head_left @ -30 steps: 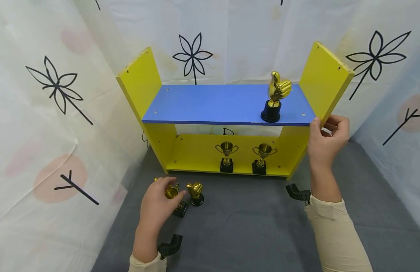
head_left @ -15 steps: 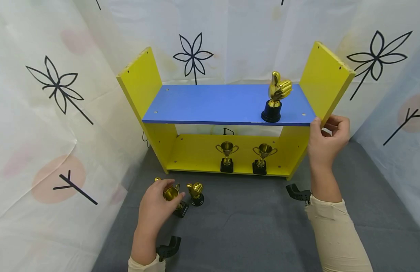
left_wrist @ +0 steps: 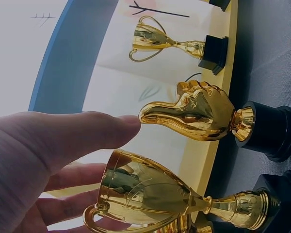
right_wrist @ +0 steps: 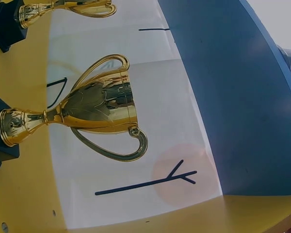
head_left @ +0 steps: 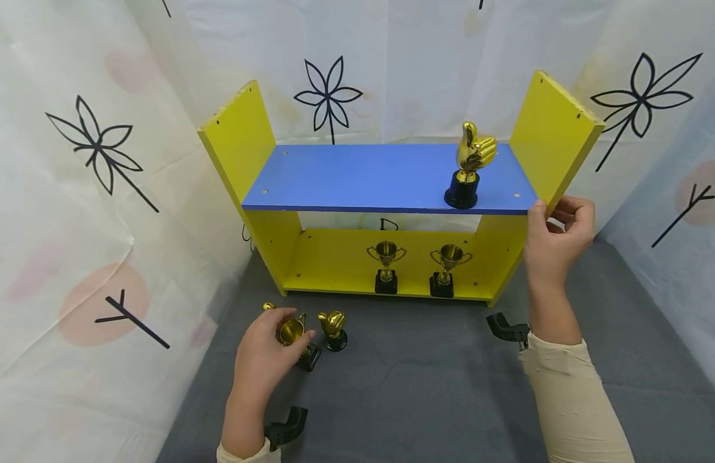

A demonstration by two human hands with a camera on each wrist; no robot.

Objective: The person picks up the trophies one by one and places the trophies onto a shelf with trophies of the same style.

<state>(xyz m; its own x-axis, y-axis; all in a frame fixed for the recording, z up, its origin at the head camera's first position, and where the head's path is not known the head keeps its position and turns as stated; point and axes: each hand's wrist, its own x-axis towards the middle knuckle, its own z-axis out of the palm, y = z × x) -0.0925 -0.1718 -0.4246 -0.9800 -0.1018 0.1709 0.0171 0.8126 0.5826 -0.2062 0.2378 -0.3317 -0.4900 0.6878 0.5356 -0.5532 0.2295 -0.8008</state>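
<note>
Left grip [head_left: 265, 352] spread around a gold trophy cup [left_wrist: 143, 191], right grip [head_left: 560, 243] pinching the yellow side panel [head_left: 557, 132]

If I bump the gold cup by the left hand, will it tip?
The gold cup might tip if bumped up high, because it's wide on top and skinny underneath. Its shiny sides could feel slippery. Its square black base probably won't roll easily.
</note>
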